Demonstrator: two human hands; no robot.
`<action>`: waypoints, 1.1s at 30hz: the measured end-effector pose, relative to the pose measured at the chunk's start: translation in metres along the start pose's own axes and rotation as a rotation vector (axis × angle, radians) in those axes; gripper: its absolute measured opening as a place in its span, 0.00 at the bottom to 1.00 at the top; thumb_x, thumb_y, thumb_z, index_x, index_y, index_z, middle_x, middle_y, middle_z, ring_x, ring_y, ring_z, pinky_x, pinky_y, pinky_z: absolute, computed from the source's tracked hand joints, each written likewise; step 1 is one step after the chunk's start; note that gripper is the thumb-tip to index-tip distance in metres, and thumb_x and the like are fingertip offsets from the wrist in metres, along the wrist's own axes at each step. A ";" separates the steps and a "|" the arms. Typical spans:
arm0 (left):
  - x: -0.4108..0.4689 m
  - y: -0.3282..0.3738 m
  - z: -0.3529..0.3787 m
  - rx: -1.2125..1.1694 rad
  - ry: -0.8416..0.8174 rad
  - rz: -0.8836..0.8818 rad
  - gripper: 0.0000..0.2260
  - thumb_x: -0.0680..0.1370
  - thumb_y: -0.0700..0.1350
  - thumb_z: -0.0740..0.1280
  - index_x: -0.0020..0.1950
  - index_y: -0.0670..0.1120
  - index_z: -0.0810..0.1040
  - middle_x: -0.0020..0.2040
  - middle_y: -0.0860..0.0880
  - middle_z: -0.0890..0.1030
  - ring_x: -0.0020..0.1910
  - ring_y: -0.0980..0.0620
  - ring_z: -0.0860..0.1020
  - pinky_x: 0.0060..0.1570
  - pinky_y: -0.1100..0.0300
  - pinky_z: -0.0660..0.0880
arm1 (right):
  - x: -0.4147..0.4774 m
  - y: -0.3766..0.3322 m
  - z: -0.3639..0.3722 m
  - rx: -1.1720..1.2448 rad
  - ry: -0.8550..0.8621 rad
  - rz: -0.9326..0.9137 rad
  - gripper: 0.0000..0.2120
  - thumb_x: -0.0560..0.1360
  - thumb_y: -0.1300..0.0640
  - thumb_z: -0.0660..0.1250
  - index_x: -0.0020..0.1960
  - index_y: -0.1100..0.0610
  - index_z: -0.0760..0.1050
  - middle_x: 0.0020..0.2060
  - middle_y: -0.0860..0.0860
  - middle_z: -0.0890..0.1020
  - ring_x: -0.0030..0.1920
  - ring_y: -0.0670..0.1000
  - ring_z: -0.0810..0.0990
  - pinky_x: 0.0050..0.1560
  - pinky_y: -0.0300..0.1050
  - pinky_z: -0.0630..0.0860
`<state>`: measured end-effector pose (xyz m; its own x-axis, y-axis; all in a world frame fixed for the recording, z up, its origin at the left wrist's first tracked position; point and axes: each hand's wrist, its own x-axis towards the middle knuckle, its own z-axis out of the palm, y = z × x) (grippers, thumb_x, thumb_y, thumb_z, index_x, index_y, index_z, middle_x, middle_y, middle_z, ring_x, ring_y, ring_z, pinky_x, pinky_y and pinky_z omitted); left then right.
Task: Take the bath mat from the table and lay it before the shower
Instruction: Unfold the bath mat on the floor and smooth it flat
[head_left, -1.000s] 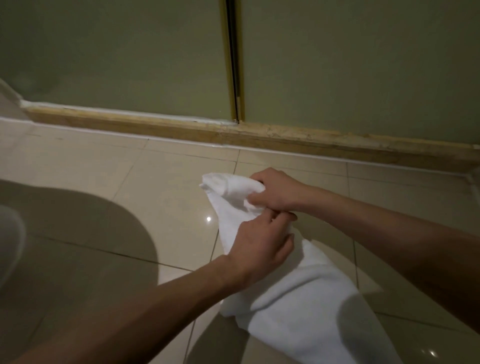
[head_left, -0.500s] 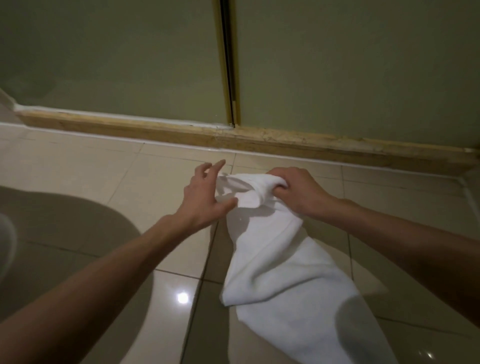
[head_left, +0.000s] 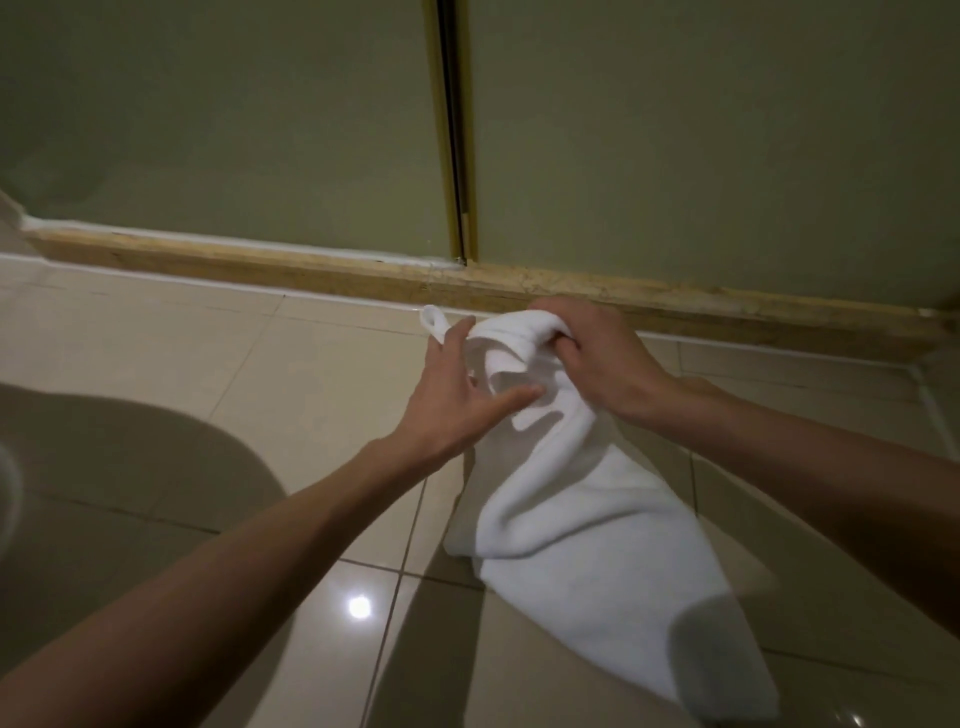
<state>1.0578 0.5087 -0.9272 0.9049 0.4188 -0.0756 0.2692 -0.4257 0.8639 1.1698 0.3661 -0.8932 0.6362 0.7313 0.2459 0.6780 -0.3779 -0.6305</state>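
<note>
The white bath mat (head_left: 582, 519) is bunched and hangs from both hands, its lower end trailing on the tiled floor (head_left: 208, 364) at the lower right. My right hand (head_left: 597, 364) grips the top fold in a fist, close to the shower's stone threshold (head_left: 260, 260). My left hand (head_left: 457, 395) pinches the top left edge between thumb and fingers, and a small corner of the mat sticks out beyond it. The frosted shower doors (head_left: 260, 130) stand shut behind the threshold.
The seam between the two glass doors (head_left: 457, 130) runs straight up above my hands. A rounded shadow (head_left: 130, 493) covers the floor at the left. A wall edge shows at the far right (head_left: 935, 389).
Both hands have carried the top of the mat farther forward, close to the threshold. My left hand has shifted from the middle of the mat to its top left edge.
</note>
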 end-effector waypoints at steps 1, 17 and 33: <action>0.000 0.001 0.002 0.017 0.029 0.029 0.40 0.65 0.63 0.73 0.72 0.50 0.63 0.66 0.47 0.71 0.59 0.48 0.76 0.54 0.48 0.78 | 0.001 0.000 -0.001 0.015 -0.002 -0.009 0.13 0.70 0.70 0.58 0.46 0.56 0.75 0.42 0.51 0.80 0.44 0.52 0.77 0.45 0.47 0.73; 0.005 -0.036 -0.015 0.284 0.301 0.134 0.37 0.72 0.34 0.61 0.78 0.50 0.52 0.56 0.39 0.80 0.46 0.36 0.78 0.41 0.55 0.69 | -0.023 0.037 -0.018 -0.169 -0.148 -0.115 0.21 0.75 0.68 0.63 0.68 0.61 0.71 0.63 0.58 0.77 0.63 0.56 0.76 0.63 0.51 0.72; -0.014 -0.080 -0.039 0.676 0.179 0.096 0.25 0.75 0.40 0.63 0.72 0.48 0.63 0.50 0.38 0.80 0.45 0.36 0.78 0.38 0.53 0.68 | -0.065 0.094 -0.085 -0.261 0.071 0.079 0.19 0.68 0.78 0.61 0.54 0.65 0.79 0.51 0.61 0.82 0.52 0.59 0.79 0.50 0.46 0.70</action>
<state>1.0105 0.5680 -0.9760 0.8822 0.4557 0.1187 0.3897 -0.8480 0.3593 1.2238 0.2349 -0.9054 0.7087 0.6555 0.2608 0.6915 -0.5724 -0.4406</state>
